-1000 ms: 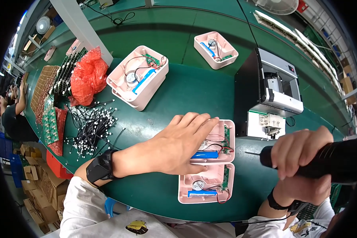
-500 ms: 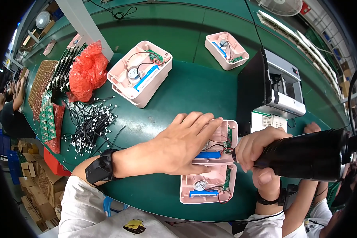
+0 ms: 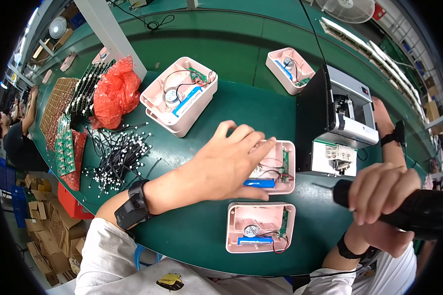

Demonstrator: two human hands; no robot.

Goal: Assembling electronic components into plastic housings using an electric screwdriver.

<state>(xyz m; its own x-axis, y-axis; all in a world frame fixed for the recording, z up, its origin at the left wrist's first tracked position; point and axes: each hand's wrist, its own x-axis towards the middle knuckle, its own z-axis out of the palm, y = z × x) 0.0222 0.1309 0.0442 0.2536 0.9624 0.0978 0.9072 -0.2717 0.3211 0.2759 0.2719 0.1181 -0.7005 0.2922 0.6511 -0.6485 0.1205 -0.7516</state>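
Observation:
My left hand (image 3: pixel 226 164) holds a pink plastic housing (image 3: pixel 291 172) by its left side, thumb at the near edge and fingers across the far part. Inside it a blue battery cell (image 3: pixel 261 183), thin wires and a green circuit board show; my fingers cover the rest. Nearer to me lies a second pink housing (image 3: pixel 236 216) with a round silver part, a blue cell and a green board. My right hand (image 3: pixel 384 194) is wrapped round a black electric screwdriver (image 3: pixel 423 216). Its thin bit points left, apart from both housings.
Stacked pink housings (image 3: pixel 182 118) stand at the far left, another housing (image 3: pixel 300 86) far right. Beside the right arm is a black and silver machine (image 3: pixel 352 118), with a co-worker's arm (image 3: pixel 386 123) behind. Black cables (image 3: pixel 115 157), red bubble wrap (image 3: pixel 115 93) and green boards (image 3: pixel 66 147) lie left.
My right hand has drawn the screwdriver back to the right, away from the housings. The housing under my left hand has shifted away from the nearer one, leaving a gap.

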